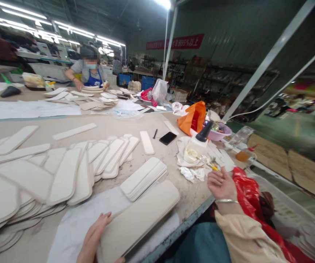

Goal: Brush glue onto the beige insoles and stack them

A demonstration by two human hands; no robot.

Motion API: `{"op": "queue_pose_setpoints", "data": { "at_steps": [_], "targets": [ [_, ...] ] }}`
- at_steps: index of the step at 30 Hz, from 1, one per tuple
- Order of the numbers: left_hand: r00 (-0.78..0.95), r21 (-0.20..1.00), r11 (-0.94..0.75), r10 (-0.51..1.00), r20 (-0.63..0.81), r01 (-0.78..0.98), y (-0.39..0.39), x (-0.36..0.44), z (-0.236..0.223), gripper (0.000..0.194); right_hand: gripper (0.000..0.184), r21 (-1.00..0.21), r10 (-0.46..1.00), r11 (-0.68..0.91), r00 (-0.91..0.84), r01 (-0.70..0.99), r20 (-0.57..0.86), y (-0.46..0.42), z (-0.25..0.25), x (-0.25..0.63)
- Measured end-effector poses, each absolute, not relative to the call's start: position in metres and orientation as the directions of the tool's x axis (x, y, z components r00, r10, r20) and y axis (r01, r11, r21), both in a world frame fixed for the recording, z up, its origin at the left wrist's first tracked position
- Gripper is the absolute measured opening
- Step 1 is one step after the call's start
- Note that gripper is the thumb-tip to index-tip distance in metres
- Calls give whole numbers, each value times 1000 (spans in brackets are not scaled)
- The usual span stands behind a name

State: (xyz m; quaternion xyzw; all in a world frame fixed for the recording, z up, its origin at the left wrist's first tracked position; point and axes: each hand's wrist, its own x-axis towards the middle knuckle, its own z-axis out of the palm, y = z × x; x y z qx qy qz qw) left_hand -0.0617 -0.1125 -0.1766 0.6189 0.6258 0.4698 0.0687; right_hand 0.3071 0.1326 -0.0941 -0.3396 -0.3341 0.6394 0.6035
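My left hand [97,232] lies along the near left side of a stack of long, off-white panels [143,215] with rounded ends. Its fingers rest at the stack's edge, and the thumb shows at the bottom, so the hand grips the stack. My right hand [222,185] is raised past the table's right edge, its fingers curled around a small yellow-handled tool [215,168], whose kind I cannot make out. Just behind the large stack sits a smaller stack of similar panels [143,177]. Under both stacks is a white sheet [72,223].
Many loose panels [64,175] overlap on the left. A phone [167,138], a white bottle with a black cap [198,144], crumpled tissue [189,173] and an orange bag [193,117] stand right. A red plastic bag [246,186] hangs over a crate. A co-worker [90,71] works opposite.
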Motion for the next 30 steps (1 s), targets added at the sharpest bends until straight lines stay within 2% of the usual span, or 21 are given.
{"op": "queue_pose_setpoints", "data": {
  "at_steps": [4, 7, 12, 16, 23, 30],
  "targets": [
    [-160, 671, -281, 842, 516, 686, -115, -56, -165, 84, 24, -740, 980, -192, -163, -645, -113, 73, -79, 256],
    [-172, 704, -311, 834, 525, 639, -113, -56, -165, 87, 31, -821, 946, -279, -288, -498, -147, 35, -74, 216],
    [-179, 723, -320, 835, 520, 612, -112, -54, -162, 88, 32, -959, 900, -211, -421, -189, -115, -11, -78, 166],
    [-175, 718, -341, 824, 539, 607, -111, -55, -160, 91, 39, -989, 846, -148, -516, 20, -137, -26, -76, 145],
    [-175, 681, -356, 795, 580, 640, -111, -56, -161, 91, 36, -984, 786, -47, -601, 173, -143, -31, -72, 128],
    [-175, 658, -336, 793, 583, 674, -110, -55, -160, 84, 35, -968, 900, 60, -433, 244, -53, -9, -75, 154]
  ]
}}
